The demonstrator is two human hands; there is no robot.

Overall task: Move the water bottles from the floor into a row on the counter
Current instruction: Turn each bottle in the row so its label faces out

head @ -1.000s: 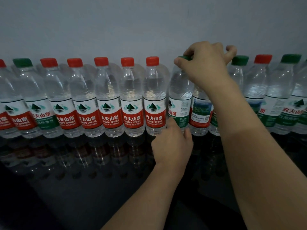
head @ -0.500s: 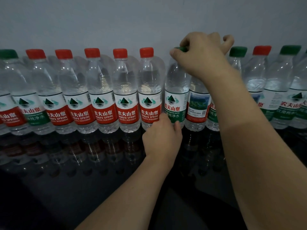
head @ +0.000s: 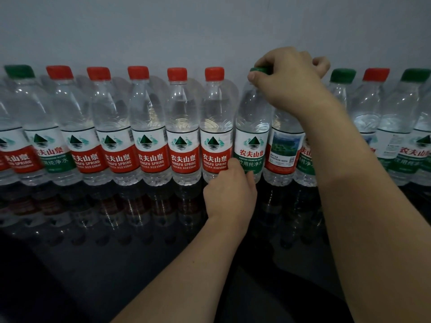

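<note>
A long row of clear water bottles with red or green caps and labels stands on the glossy black counter (head: 116, 241) against the grey wall. A green-label bottle (head: 251, 127) stands upright in the row, right of a red-label bottle (head: 215, 127). My right hand (head: 289, 80) grips its green cap from above. My left hand (head: 229, 194) holds the bottle's base, with the fingers curled against the lower label. A bottle with a picture label (head: 285, 148) stands directly to its right, partly hidden by my right forearm.
More bottles continue right, among them a red-capped one (head: 373, 101) and a green-capped one (head: 405, 113). To the left the row runs out of view past a green-label bottle (head: 37, 127). The grey wall (head: 210, 26) rises close behind. The counter reflects the bottles.
The green-label bottle has turned so that its label faces me, and it now stands snug against the red-label bottle. Both hands have kept their hold. The view has shifted slightly.
</note>
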